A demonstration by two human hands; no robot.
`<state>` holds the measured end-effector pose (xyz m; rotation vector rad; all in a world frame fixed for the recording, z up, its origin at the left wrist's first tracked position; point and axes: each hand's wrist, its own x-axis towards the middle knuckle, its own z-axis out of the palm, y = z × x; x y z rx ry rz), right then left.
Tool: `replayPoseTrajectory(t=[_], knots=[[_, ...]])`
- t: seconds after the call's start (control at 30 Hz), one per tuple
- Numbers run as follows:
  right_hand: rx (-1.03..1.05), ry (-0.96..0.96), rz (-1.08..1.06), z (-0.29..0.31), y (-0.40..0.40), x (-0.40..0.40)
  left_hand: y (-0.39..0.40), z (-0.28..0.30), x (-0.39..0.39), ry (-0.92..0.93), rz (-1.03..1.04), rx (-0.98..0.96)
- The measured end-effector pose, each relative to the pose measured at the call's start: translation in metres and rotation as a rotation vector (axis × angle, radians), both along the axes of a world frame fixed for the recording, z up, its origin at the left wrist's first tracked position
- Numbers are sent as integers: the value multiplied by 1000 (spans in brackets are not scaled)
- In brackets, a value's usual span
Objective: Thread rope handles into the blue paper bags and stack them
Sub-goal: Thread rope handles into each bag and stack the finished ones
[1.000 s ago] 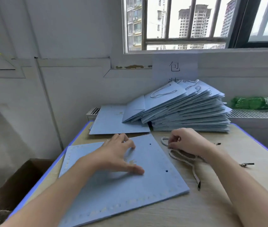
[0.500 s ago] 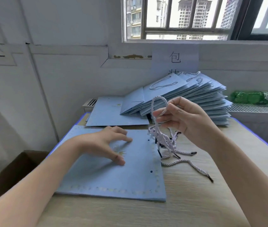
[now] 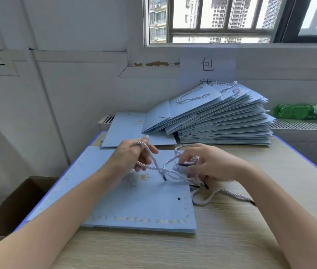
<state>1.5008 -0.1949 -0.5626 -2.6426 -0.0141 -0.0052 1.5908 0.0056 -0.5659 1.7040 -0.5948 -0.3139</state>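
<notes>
A flat blue bag (image 3: 140,202) lies on the worktop (image 3: 231,245) directly in front of the person, with a small gold crown print near its centre and one punched hole visible near its right edge. Above the bag both hands work a tangle of white twisted ropes (image 3: 175,171) with black tips. The left hand (image 3: 132,158) has its fingers curled, with one rope looped over the index finger and running down to the right. The right hand (image 3: 210,164) has its fingers bent around the bunched ropes; the exact pinch point appears to be between thumb and forefinger, but motion blur prevents confirmation. One loose rope (image 3: 219,195) trails from the bunch onto the bare worktop just beside the bag's right edge. Behind the hands, a second flat bag (image 3: 126,131) lies at the far side of the worktop. To its right stands a tall, fanned stack (image 3: 225,121) of blue bags, and the top bag carries a white rope handle. A green bottle (image 3: 301,111) lies on its side on the radiator ledge right of the stack. A paper sign (image 3: 208,65) with dark characters is fixed to the wall under the window (image 3: 221,18). A cardboard box (image 3: 17,202) sits below the worktop's left edge.
</notes>
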Motion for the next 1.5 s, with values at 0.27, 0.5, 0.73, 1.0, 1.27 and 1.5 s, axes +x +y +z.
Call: replayPoseTrajectory(t=[0.27, 0.5, 0.73, 1.0, 1.27, 1.5], knots=[[-283, -55, -486, -2, -46, -7, 4, 7, 0, 132, 66, -84], [-143, -4, -59, 1, -6, 0, 6, 6, -2, 143, 12, -94], [-209, -113, -431, 6, -32, -10, 6, 7, -6, 98, -32, -96], [282, -146, 34, 3, 40, 1, 2, 6, -17, 3, -197, -200], [396, -209, -220, 9, 22, -2, 1, -4, -16, -368, -63, 223], [356, -466, -511, 15, -2, -5, -4, -11, -48, -750, -147, 1075]])
